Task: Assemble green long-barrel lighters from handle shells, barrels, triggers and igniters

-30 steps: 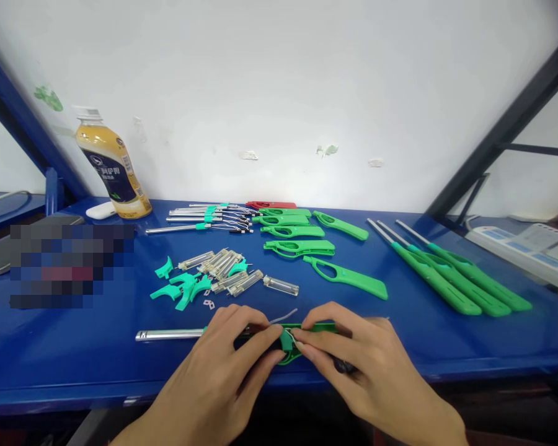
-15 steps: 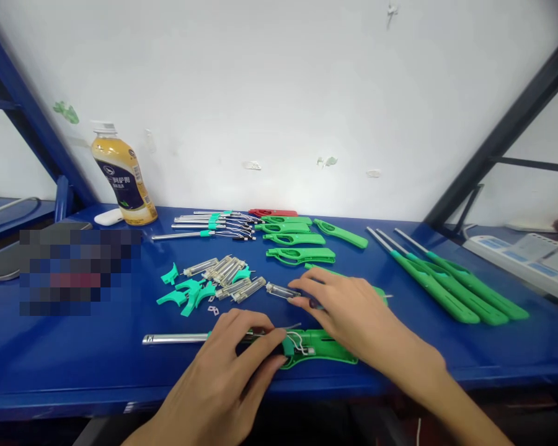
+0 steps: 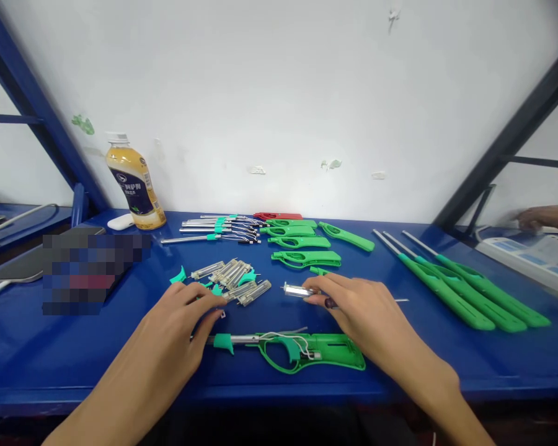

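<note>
My left hand (image 3: 179, 325) pinches a small pale pink clip (image 3: 223, 314) at its fingertips, beside the pile of clear fuel tanks (image 3: 232, 272) and teal triggers (image 3: 178, 276). Between finger and thumb, my right hand (image 3: 358, 310) grips one clear fuel tank (image 3: 297, 290). A thin metal shaft (image 3: 402, 300) sticks out behind that hand; its dark other end shows under the fingers. In front of both hands lies an open green lighter shell (image 3: 348, 354), with a metal tube, white wires and a teal trigger (image 3: 291, 348) inside. My left hand covers the tube's far end.
Metal lighter tubes with wires (image 3: 214, 228) lie at the back, beside green handle shells (image 3: 307, 258) and a red one (image 3: 279, 216). Several assembled green lighters (image 3: 451, 291) rest at right. A drink bottle (image 3: 134, 186) stands back left. Another person's hand (image 3: 549, 218) shows far right.
My left hand has left the open shell and moved left to the small clip, uncovering the trigger and tube. My right hand has lifted the fuel tank slightly and shifted right in view.
</note>
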Demonstrator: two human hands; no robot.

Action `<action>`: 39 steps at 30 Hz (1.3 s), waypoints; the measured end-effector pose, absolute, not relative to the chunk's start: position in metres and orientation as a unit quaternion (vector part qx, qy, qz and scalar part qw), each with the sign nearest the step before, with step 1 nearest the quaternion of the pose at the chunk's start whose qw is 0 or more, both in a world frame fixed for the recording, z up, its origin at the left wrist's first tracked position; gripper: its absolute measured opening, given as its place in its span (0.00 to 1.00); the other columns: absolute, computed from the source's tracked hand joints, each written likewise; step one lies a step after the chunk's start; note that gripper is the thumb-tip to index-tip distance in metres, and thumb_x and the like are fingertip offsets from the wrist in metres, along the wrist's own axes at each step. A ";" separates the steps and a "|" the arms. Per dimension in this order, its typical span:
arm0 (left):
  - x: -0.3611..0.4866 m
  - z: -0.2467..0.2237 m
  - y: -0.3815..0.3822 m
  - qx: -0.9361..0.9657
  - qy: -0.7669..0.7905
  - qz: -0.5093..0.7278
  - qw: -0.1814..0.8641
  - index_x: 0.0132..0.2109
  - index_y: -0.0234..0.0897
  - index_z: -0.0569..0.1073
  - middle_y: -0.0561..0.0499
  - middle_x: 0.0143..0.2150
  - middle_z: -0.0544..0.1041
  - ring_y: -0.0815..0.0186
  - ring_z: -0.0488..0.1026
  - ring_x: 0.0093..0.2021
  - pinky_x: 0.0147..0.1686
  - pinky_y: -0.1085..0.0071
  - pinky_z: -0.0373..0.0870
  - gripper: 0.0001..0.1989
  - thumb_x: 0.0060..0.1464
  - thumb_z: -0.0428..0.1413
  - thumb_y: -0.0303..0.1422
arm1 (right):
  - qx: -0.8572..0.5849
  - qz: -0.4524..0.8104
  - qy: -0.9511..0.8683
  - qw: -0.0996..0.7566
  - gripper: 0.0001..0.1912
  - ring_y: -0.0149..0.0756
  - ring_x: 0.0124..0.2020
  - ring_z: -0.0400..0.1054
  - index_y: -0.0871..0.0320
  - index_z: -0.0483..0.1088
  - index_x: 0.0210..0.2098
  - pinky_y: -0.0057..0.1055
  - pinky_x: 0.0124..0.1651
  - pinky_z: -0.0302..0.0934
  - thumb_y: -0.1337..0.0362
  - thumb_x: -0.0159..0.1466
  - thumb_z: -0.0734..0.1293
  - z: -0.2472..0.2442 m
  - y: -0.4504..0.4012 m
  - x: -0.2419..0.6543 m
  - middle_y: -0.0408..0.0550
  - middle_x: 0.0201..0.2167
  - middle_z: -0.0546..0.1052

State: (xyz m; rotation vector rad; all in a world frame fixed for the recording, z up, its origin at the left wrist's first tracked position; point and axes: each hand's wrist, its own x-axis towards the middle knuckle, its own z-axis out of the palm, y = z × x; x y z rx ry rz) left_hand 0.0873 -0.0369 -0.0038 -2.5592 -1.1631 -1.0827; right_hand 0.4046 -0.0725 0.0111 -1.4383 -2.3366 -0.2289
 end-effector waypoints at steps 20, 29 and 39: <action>0.082 -0.005 -0.019 -0.861 -0.427 -0.270 -0.062 0.37 0.47 0.82 0.51 0.40 0.81 0.59 0.80 0.39 0.35 0.67 0.72 0.18 0.72 0.51 0.44 | -0.486 0.007 -0.834 0.261 0.43 0.40 0.49 0.82 0.45 0.56 0.77 0.56 0.69 0.66 0.82 0.68 0.57 -0.003 -0.078 0.405 0.41 0.44 0.87; 0.089 0.001 -0.020 -0.857 -0.405 -0.314 -0.058 0.41 0.45 0.79 0.52 0.40 0.82 0.61 0.80 0.38 0.37 0.68 0.74 0.15 0.73 0.52 0.43 | -0.484 -0.076 -0.833 0.259 0.31 0.47 0.53 0.77 0.51 0.69 0.68 0.49 0.56 0.74 0.79 0.71 0.59 -0.009 -0.077 0.408 0.52 0.53 0.83; 0.111 0.008 -0.043 -0.841 -0.336 -0.424 -0.036 0.48 0.46 0.80 0.57 0.43 0.84 0.69 0.82 0.42 0.41 0.77 0.77 0.06 0.74 0.57 0.33 | -0.467 0.007 -0.830 0.304 0.15 0.42 0.49 0.78 0.51 0.72 0.54 0.42 0.55 0.72 0.74 0.75 0.63 0.004 -0.084 0.397 0.46 0.49 0.85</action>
